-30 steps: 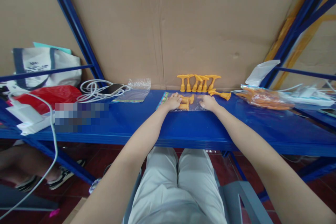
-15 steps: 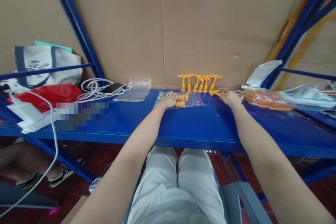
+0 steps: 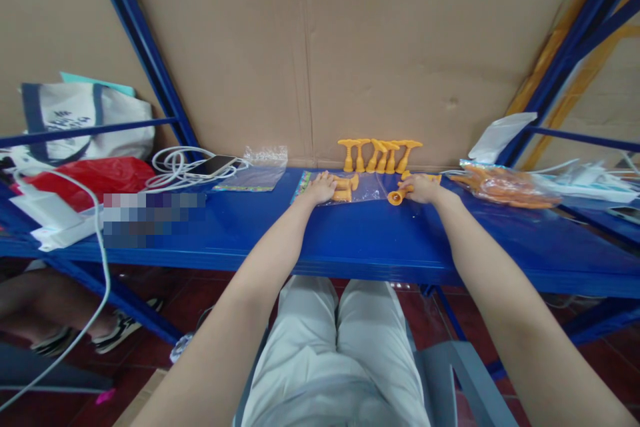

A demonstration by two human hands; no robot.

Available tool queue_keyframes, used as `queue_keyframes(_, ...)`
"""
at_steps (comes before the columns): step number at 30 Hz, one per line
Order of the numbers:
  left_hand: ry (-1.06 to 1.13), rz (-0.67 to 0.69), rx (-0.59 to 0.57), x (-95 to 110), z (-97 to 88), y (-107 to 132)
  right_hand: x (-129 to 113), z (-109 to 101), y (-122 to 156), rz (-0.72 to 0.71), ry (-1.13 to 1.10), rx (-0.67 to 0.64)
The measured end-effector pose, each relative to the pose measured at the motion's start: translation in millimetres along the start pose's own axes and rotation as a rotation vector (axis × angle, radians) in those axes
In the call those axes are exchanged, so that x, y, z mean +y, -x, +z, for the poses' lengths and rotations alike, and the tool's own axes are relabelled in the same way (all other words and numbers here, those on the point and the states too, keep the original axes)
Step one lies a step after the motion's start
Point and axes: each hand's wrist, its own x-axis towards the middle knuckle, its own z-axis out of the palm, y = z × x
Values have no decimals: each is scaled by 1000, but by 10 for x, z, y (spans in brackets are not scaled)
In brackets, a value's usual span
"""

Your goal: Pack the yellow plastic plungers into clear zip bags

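My left hand (image 3: 323,188) lies on a clear plastic bag (image 3: 370,188) with a colourful printed strip, its fingers stretched over it. Yellow toy hammers (image 3: 345,195) lie at that hand's fingertips, seemingly inside the bag. Just right of the bag, my right hand (image 3: 423,189) is closed on another yellow toy hammer (image 3: 397,197), whose round hollow end points left and toward me. More yellow pieces (image 3: 434,178) show behind the right hand, partly hidden by it. Several toy hammers (image 3: 373,157) stand upright in a row against the cardboard.
A packed bag of orange pieces (image 3: 505,187) lies to the right. Leftward are a flat plastic bag (image 3: 260,177), a phone (image 3: 216,165), coiled white cable (image 3: 173,170), a red bag (image 3: 100,177) and a power strip (image 3: 65,230). Cardboard (image 3: 400,47) walls the back of the blue shelf (image 3: 365,240).
My right hand has moved left, toward the bag, and a hammer's round end now shows at its fingers. My left hand has stayed in place on the bag.
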Motion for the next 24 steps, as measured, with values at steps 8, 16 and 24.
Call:
queue_keyframes(8, 37, -11, 37, -10, 36, -7, -1, -150, 78, 133, 72, 116)
queue_keyframes(16, 204, -315, 194, -1, -23, -3, -326, -204, 108, -89, -7, 184)
queue_keyframes(24, 245, -149, 185, -15, 53, -68, -576, -318, 218, -59, 95, 33)
